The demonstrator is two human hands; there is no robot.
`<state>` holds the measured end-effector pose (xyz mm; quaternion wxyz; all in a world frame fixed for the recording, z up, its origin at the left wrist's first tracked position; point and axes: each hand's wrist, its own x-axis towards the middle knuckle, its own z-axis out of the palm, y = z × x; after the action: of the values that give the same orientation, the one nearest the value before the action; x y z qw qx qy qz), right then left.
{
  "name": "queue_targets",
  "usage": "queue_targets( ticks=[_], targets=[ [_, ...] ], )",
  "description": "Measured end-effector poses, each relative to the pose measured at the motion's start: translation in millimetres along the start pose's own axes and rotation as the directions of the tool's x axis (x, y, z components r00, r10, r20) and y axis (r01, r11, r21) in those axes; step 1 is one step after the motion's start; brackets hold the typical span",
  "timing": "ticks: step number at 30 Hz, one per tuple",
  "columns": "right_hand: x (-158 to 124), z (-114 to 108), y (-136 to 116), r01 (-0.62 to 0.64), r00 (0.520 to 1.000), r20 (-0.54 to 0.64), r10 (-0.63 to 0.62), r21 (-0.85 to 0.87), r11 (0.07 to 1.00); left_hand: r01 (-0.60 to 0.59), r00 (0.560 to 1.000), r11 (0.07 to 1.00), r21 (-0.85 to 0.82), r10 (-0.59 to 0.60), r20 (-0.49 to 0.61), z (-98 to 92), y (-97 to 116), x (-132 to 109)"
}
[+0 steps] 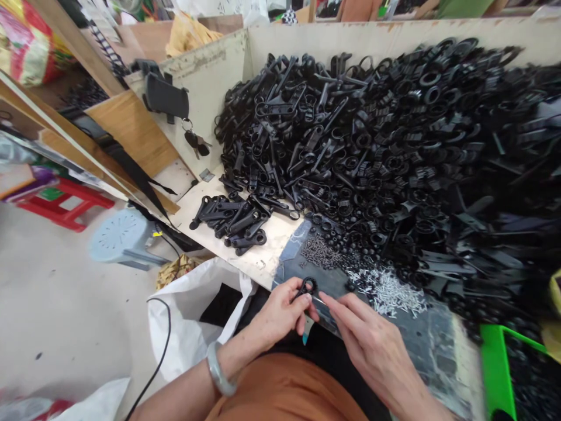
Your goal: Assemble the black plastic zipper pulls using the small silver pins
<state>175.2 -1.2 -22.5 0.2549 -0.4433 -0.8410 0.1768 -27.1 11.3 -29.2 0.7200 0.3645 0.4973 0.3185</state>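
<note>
In my left hand [287, 313], closed at the front edge of the bench, is a black plastic part with a ringed end [309, 285]. My right hand [368, 333] is just beside it, thumb and fingers pinched together. A thin shiny metal piece [321, 300] shows at those fingertips, pointing toward the black part; its exact kind is unclear. Below my left fingers hangs a pale strip with a teal tip [305, 334]. Beyond my hands lie a heap of silver pins [390, 292] and a patch of small dark screws [322, 252].
A huge heap of black plastic parts [324, 134] fills the walled bench. A smaller pile of black arms [234, 219] lies at left. A white sack [175, 316] stands lower left, near a blue stool [118, 234]. At right is a green bin [497, 365].
</note>
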Motion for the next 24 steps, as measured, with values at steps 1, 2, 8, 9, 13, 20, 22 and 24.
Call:
queue_targets(
  ticks=[1, 2, 8, 9, 13, 20, 22, 24],
  targets=[
    [-1, 2, 0, 0.011, 1.0, -0.003, -0.011, -0.029, 1.0, -0.004, 1.0, 1.0, 0.004, 0.004, 0.001, -0.2, -1, 0],
    [-2, 5, 0, 0.011, 1.0, -0.008, -0.011, -0.052, 0.999, -0.007, 1.0, 1.0, 0.01, 0.007, 0.003, -0.4, -3, 1],
    [3, 11, 0, 0.001, 1.0, 0.007, -0.001, -0.097, 0.995, -0.014, 1.0, 0.999, 0.03, 0.015, -0.018, 1.0, -7, 2],
    [4, 11, 0, 0.004, 1.0, 0.013, -0.002, -0.103, 0.995, -0.016, 1.0, 0.999, 0.032, 0.017, -0.021, 1.5, -7, 2],
    [6, 10, -2, 0.002, 0.999, 0.039, 0.002, -0.114, 0.993, -0.029, 0.999, 0.999, 0.04, 0.031, -0.032, 4.3, -11, 4],
    [11, 10, -7, -0.023, 0.971, 0.22, 0.09, -0.289, 0.957, -0.077, 0.989, 0.995, 0.064, 0.085, -0.125, 7.4, -16, 5],
    [15, 12, -15, -0.062, 0.958, 0.243, 0.151, -0.34, 0.938, -0.086, 0.987, 0.992, 0.09, 0.097, -0.127, 8.1, -19, 4],
    [20, 13, -27, -0.105, 0.939, 0.271, 0.211, -0.357, 0.928, -0.086, 0.983, 0.99, 0.114, 0.103, -0.152, 9.2, -21, 3]
  ],
)
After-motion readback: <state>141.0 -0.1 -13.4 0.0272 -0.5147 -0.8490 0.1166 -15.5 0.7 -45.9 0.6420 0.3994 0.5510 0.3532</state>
